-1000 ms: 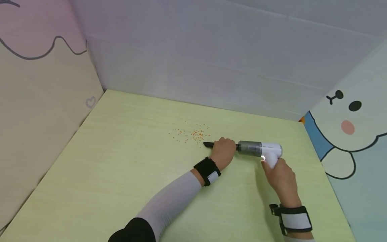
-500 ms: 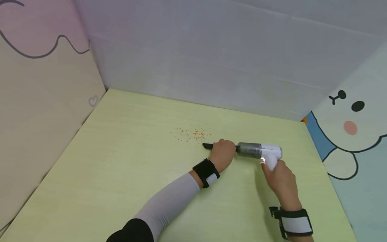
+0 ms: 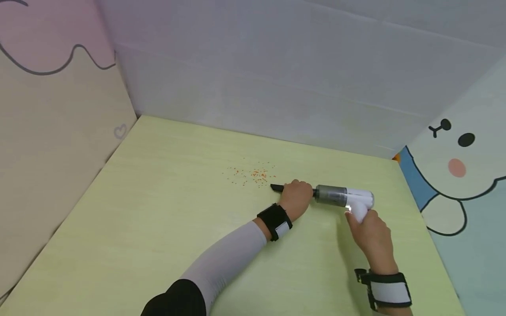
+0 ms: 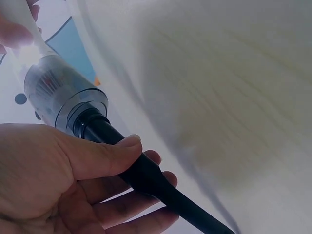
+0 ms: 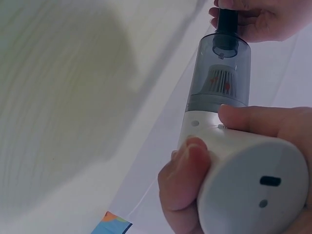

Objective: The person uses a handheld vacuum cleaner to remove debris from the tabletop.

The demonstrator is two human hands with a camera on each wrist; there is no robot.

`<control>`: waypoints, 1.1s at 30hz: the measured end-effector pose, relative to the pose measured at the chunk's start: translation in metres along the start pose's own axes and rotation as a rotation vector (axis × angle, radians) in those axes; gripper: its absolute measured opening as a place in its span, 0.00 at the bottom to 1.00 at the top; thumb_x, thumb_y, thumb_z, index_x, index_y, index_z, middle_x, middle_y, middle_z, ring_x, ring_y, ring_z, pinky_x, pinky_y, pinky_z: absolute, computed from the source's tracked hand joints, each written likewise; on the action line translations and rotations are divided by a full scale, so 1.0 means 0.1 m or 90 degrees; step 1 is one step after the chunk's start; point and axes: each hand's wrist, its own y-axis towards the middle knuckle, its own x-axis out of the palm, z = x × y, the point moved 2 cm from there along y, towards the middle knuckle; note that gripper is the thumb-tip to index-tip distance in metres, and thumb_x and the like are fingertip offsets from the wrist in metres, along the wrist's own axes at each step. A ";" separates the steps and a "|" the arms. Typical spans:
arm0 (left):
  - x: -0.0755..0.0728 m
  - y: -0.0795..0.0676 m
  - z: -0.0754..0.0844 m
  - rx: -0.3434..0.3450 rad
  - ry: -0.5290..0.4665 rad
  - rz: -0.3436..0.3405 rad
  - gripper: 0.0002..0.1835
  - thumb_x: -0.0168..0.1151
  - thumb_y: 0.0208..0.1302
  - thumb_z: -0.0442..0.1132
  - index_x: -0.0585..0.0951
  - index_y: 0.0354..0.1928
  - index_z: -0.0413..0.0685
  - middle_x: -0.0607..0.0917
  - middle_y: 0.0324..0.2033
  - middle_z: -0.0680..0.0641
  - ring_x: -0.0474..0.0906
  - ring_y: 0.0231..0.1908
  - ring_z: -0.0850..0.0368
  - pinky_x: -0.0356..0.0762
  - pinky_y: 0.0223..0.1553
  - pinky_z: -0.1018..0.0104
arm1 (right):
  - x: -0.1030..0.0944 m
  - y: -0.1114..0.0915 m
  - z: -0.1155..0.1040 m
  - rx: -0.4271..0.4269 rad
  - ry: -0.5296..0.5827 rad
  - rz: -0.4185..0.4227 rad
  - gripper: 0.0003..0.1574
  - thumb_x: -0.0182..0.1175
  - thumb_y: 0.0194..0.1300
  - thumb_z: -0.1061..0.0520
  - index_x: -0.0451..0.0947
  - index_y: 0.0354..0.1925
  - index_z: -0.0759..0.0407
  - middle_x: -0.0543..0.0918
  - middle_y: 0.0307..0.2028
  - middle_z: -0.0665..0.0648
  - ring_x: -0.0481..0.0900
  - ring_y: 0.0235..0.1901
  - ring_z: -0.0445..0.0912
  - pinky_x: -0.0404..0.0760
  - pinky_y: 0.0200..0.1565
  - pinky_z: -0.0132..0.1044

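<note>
Handheld vacuum [image 3: 360, 199]: clear dust cup [image 5: 204, 66] — ribbed filter [image 5: 219, 80], orange specks [image 5: 226, 86] inside. Right hand [image 3: 373, 235] grips white handle [image 3: 359, 211] — left hand [image 3: 295, 201], fingers curled, holds black nozzle [image 4: 146, 179].

Smooth, glossy plastic handheld vacuum [image 3: 339, 196]

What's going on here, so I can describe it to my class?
A person is holding a handheld vacuum with both hands. The right hand grips its white handle, while the left hand grips the black nozzle. In the head view, the tip sits just right of small orange bits scattered over the pale table. A few reddish specks show inside the clear chamber.
</note>
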 end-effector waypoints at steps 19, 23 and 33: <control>0.11 0.36 0.01 0.017 -0.036 -0.068 0.12 0.53 0.78 0.39 0.85 0.52 0.54 0.86 0.47 0.53 0.81 0.48 0.55 0.81 0.53 0.59 | -0.06 0.19 0.04 0.035 -0.001 0.013 0.41 0.54 0.74 0.41 0.63 0.49 0.83 0.74 0.29 0.70 0.75 0.23 0.56 0.71 0.19 0.42; 0.13 0.40 -0.01 0.011 -0.040 -0.076 0.12 0.54 0.78 0.38 0.85 0.53 0.54 0.86 0.48 0.53 0.80 0.49 0.55 0.81 0.54 0.59 | -0.05 0.23 0.03 0.032 -0.002 0.013 0.41 0.54 0.75 0.41 0.63 0.50 0.83 0.73 0.30 0.70 0.74 0.24 0.56 0.71 0.19 0.42; 0.16 0.45 -0.05 0.010 -0.030 -0.060 0.11 0.54 0.78 0.38 0.85 0.52 0.53 0.86 0.47 0.52 0.81 0.49 0.55 0.81 0.54 0.59 | -0.07 0.29 -0.01 0.019 -0.007 0.012 0.41 0.53 0.75 0.41 0.63 0.49 0.84 0.73 0.29 0.71 0.74 0.24 0.57 0.71 0.19 0.42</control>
